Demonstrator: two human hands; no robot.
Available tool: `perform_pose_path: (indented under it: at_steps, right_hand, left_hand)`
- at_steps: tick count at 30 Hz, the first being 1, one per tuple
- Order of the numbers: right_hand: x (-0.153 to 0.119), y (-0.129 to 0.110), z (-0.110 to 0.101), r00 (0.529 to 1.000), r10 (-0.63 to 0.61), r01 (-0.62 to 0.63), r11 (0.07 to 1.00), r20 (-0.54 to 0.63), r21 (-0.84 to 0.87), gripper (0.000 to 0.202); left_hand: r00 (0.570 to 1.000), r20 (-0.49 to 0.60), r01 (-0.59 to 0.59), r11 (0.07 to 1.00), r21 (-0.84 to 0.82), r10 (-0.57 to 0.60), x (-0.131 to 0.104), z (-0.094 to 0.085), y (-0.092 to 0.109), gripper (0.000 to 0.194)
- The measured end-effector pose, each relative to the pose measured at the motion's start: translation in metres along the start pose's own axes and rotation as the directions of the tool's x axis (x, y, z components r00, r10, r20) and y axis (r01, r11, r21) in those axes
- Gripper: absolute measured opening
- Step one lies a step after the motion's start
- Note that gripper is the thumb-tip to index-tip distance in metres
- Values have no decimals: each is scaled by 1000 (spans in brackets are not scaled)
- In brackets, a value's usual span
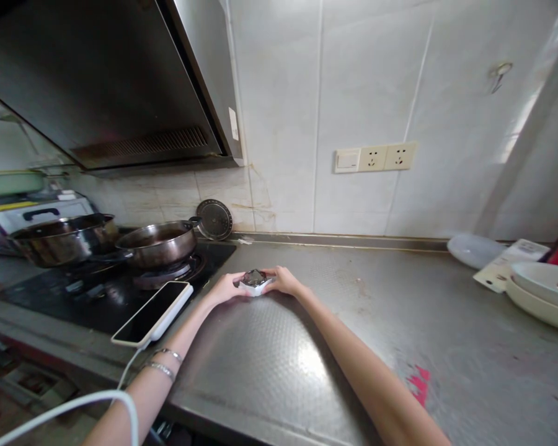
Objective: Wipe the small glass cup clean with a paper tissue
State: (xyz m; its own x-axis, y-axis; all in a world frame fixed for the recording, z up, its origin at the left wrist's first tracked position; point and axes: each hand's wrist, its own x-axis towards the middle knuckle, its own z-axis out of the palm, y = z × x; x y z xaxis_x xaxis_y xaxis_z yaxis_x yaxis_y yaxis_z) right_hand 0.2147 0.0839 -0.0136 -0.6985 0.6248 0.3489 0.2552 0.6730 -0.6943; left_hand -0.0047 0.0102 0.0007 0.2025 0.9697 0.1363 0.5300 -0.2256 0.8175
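Both my hands hold a small dark, glassy, many-sided dish (255,277) with a pale band round its lower edge, on or just over the steel counter (353,310). My left hand (227,288) grips its left side, and my right hand (283,280) has the right side, fingers behind and thumb in front. What exactly the dish is, and what lies inside it, is too small to make out. Close to my left forearm, a phone (151,314) with a white cable rests over the corner of the black stove (32,297).
On the stove stand two steel pots, one wide (65,238) and one with a handle (160,244). A round perforated disc (214,219) leans on the wall. At right are a translucent bowl (475,249), a white box (509,263) and stacked dishes (539,303). A range hood (121,80) overhangs the left.
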Motion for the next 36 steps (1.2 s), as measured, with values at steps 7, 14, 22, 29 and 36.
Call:
perform_pose_path:
  at_steps: [7, 14, 22, 29, 36]
  right_hand:
    - [-30, -3, -44, 996, -9, 6, 999, -84, -31, 67]
    - [-103, 1, -109, 985, 52, -59, 998, -162, -37, 65]
    - [-184, 15, -145, 953, 154, -194, 972, -261, -134, 63]
    - [-208, 15, -139, 944, 158, -213, 962, -288, -170, 65]
    - [-209, 10, -139, 948, 171, -221, 961, -269, -168, 60]
  left_hand:
    - [992, 30, -127, 991, 33, 126, 22, 21, 41, 56]
    - [960, 103, -256, 966, -41, 259, 59, 90, 82, 60]
    - [929, 177, -302, 943, -138, 324, 77, 172, 107, 62]
    - [926, 197, -310, 946, -97, 323, 67, 188, 107, 63]
    - [927, 203, -295, 947, -131, 317, 65, 194, 100, 63]
